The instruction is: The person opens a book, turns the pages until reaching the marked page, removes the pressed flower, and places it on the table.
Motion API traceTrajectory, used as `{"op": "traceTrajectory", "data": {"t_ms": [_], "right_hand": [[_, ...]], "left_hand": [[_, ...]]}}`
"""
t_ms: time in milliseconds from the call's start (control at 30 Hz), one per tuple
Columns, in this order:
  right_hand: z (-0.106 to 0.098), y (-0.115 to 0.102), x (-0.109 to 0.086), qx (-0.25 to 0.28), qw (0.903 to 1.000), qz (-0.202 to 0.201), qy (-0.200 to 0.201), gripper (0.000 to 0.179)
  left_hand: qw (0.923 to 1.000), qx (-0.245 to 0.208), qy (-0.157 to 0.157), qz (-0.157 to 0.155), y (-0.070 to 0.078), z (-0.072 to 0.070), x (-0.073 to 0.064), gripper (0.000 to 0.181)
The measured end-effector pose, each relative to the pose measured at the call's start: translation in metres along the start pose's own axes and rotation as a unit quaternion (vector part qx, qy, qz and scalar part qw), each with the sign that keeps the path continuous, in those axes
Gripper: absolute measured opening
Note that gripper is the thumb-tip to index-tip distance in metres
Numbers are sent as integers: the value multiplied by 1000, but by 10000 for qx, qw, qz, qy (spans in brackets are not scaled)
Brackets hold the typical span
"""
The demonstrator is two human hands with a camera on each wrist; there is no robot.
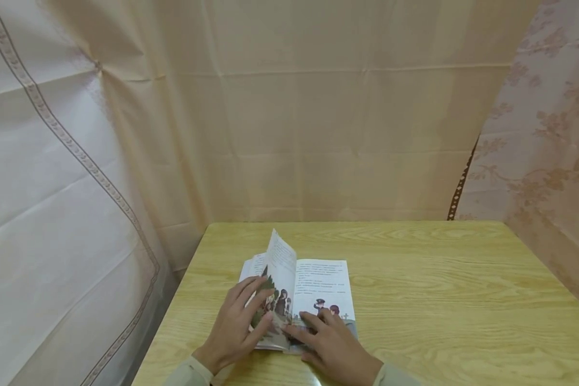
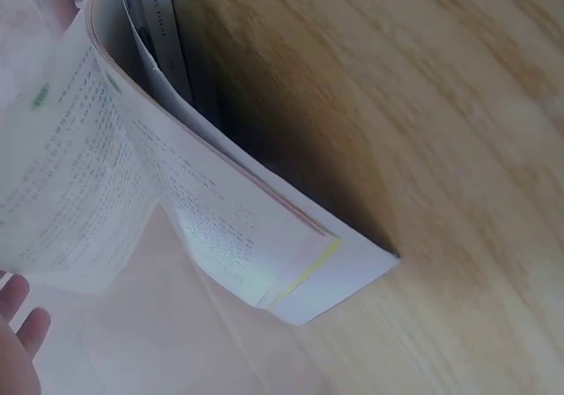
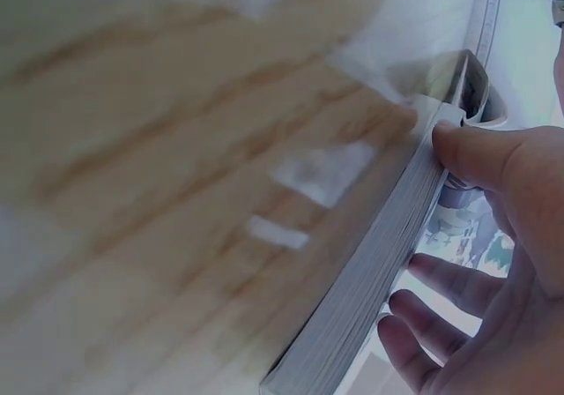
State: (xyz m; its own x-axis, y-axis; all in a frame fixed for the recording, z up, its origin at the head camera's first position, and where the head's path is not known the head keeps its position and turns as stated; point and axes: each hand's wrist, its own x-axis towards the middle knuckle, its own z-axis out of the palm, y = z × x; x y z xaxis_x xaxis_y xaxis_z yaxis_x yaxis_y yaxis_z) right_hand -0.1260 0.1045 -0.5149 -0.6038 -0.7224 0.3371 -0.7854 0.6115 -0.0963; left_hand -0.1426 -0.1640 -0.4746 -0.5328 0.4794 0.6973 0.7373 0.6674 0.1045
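An illustrated book lies spread on the table, text above and colour drawings below. From its left half, a leaf stands up at a tilt near the spine. My left hand lies against that leaf with fingers spread; at the left edge of the left wrist view, only some fingertips show beside the curving pages. My right hand rests on the lower part of the right page. In the right wrist view, its thumb touches the book's bottom edge near the spine, and its other fingers reach over the page, loosely extended.
The wood-grain table extends around the book, mostly to its right. Beige cloth hangs behind its far edge. A pale sheet with a patterned band drapes on the left, and a floral cloth on the right.
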Motion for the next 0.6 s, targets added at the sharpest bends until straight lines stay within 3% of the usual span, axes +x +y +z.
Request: {"op": "traceTrajectory", "data": {"t_ms": [167,267,433,600], "right_hand": [[-1,1,1,-45,9999,-117,-29,60],[-3,2,2,-48,9996,-279,5,57],[-6,6,3,-105,9987,-495,55,51],[-12,8,4,93,9986,-516,-84,44]], "left_hand": [[9990,404,100,173,-2,3,-3,25],[9986,525,-45,92,-4,5,-7,17],[9959,609,-669,-97,-7,12,-9,23],[9876,579,-1439,-244,-6,18,-16,32]]}}
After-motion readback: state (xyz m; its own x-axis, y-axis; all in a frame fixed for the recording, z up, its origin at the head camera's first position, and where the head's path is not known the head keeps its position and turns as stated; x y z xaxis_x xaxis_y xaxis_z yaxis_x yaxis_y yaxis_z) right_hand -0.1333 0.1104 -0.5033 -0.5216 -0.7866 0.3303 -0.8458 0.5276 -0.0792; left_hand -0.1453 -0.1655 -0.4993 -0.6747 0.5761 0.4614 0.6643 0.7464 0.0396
